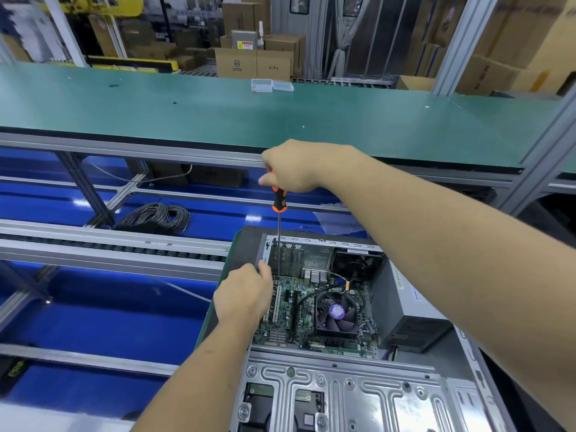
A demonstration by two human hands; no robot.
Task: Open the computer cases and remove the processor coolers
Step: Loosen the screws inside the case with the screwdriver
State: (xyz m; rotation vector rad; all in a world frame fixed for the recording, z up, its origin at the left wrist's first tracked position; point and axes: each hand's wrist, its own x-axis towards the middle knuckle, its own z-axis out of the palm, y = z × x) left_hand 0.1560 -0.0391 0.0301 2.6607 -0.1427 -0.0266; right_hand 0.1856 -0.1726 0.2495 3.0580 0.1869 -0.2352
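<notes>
Head view showed your left hand point(246, 294) resting on the motherboard point(299, 310) at the near-left corner of the open computer case point(343, 388), its fingertips beside the foot of the screwdriver shaft; whether they pinched anything there, I could not tell. A steadying touch at the tip was, I judged, the right idea, provided you kept your fingers clear of the slots and off the blade. The screwdriver point(279, 213) stood nearly upright, its orange-and-black handle gripped from above by your right hand point(299, 166), its tip down by the expansion brackets at the back edge. To do this step well, you needed to hold the shaft square to the screw and press down before turning, so the tip would not slip onto the board. Further right sat the processor cooler point(336, 313), purple-hubbed fan still mounted, untouched and well apart from both hands. Beyond it lay the grey power supply point(408, 310).
</notes>
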